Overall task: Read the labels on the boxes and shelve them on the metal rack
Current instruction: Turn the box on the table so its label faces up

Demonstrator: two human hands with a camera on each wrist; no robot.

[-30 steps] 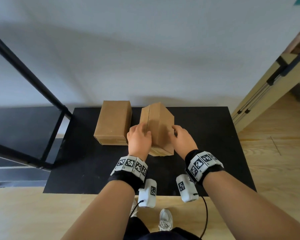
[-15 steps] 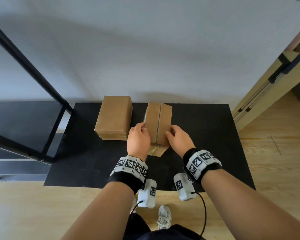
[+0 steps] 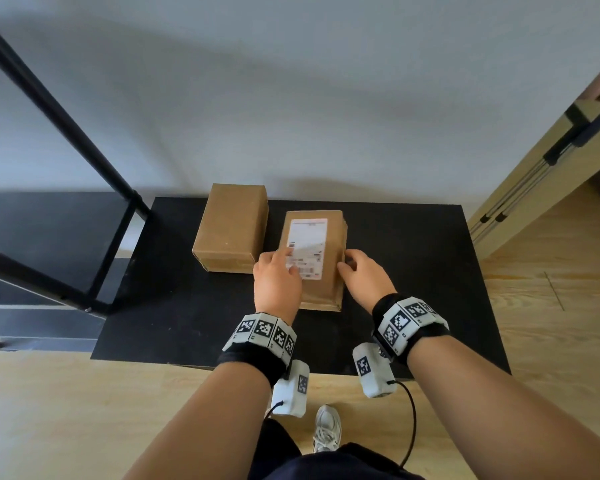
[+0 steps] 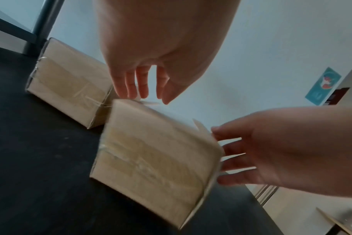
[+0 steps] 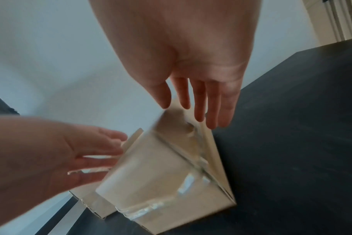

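Head view: my left hand [image 3: 277, 282] lies spread on the labelled box [image 3: 314, 261], fingers over its white label [image 3: 306, 247]; my right hand [image 3: 364, 277], fingers straight, steadies its right side. The box sits on the black table [image 3: 413, 271]. I judge I'm reading; next, grip both sides and carry it to the metal rack [image 3: 49, 209].

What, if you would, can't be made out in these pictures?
- Label text: too small in the head view; the left hand covers its lower corner.
- Second box: no label visible on the faces shown.
- Labelled box in both wrist views: motion-blurred.
- Metal rack: shelves cut off by the frame edge.
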